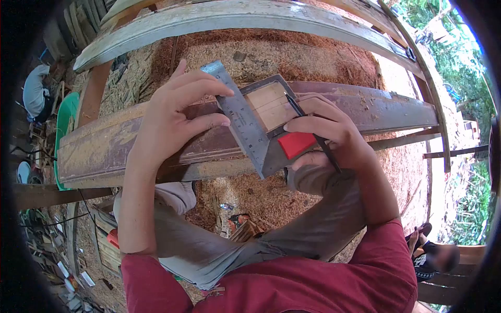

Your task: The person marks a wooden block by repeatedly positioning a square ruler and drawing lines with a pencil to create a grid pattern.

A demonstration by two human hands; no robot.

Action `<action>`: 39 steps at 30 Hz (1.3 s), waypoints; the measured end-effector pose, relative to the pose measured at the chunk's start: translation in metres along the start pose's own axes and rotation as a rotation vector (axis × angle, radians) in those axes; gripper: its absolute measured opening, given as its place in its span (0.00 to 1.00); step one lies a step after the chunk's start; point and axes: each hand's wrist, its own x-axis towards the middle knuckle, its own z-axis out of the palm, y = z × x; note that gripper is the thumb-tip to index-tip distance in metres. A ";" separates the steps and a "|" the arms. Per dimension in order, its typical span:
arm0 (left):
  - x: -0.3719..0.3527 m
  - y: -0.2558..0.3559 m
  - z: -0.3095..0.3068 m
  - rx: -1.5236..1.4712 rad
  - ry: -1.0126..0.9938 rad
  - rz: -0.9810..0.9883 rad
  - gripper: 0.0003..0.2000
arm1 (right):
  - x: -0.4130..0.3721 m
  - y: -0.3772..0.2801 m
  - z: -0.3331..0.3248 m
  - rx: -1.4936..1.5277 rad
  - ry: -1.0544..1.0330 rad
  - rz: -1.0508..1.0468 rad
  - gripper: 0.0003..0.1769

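Note:
A metal square (241, 117) with a graduated blade lies tilted across a small light wooden piece (269, 104) that has dark edges and thin drawn lines. My left hand (175, 112) is at the blade's left side, thumb and fingertips against it. In my right hand (331, 128) is a dark pencil (330, 155), its tip over the wooden piece. The same hand's fingers also support the piece from the right, beside a bright red part (296, 143). What lies under the right palm is hidden.
A long brown plank (104, 148) runs behind my hands, and a pale beam (209, 20) crosses farther off. Wood shavings (261, 195) cover the ground. A green plastic chair (65, 122) is at left. One person (36, 94) is far left, another (433, 259) lower right.

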 end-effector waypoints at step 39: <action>-0.002 -0.009 -0.011 0.150 -0.101 0.150 0.16 | 0.000 0.000 -0.001 0.049 0.003 0.037 0.36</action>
